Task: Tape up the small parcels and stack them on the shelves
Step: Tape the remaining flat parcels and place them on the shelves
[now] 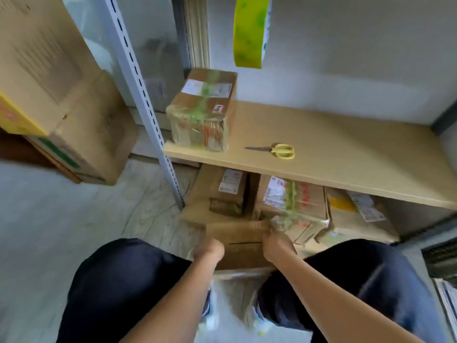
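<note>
A: Where are the hands, measured from the shelf (321,154)?

B: Both are below its front edge, down by the person's knees. The left hand (209,248) and the right hand (278,245) each have a grip with fingers curled onto a plain box (237,246) on the floor. The left is on its near left corner, the right on its right top edge.

A: Is that grip tight on the box?

B: The fingers look clamped on it, though motion blur hides the tips.

A: What sits on the shelf?

B: A taped parcel (202,110) stands at its left end, wrapped in clear and green tape. A pair of yellow-handled scissors (274,150) lies near the front edge, to the parcel's right and apart from it.

A: And under the shelf?

B: More parcels (294,201) are packed side by side, touching one another, right behind the held box. A green tape roll (251,30) hangs above the shelf.
</note>
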Demonstrator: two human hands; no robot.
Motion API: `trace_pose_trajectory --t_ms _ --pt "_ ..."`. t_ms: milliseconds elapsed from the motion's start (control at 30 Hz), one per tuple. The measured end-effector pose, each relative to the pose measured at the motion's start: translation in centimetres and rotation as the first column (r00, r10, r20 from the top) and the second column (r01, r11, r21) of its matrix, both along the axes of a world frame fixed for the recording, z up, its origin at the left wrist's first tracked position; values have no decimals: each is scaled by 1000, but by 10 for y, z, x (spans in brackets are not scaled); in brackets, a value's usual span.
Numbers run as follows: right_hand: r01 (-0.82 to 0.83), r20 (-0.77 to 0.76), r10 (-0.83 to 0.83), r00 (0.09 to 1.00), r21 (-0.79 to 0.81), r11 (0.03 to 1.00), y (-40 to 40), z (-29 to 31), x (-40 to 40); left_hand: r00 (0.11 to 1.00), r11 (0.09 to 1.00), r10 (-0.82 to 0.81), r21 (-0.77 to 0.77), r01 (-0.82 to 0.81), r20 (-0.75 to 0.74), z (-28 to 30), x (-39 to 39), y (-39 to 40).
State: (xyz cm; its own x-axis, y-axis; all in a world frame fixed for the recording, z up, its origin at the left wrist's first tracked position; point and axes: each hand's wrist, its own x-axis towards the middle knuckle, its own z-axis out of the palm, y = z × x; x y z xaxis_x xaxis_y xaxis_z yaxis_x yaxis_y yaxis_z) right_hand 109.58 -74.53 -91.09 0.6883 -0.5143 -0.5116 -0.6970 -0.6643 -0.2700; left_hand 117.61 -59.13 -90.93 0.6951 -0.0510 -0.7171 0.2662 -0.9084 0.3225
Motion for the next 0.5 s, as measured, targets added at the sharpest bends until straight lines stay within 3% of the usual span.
trace_pose_trajectory --t_ms 167,400,500 --pt "234 59 -237 970 57 971 -7 -49 7 965 992 117 -68 -104 236 -51 -1 7" --pt "352 6 -366 931 258 900 -15 -53 18 953 968 246 -94 -233 174 -61 13 7" --pt "407 23 -452 892 397 823 -13 -50 21 946 955 284 -133 -264 154 -64 14 5"
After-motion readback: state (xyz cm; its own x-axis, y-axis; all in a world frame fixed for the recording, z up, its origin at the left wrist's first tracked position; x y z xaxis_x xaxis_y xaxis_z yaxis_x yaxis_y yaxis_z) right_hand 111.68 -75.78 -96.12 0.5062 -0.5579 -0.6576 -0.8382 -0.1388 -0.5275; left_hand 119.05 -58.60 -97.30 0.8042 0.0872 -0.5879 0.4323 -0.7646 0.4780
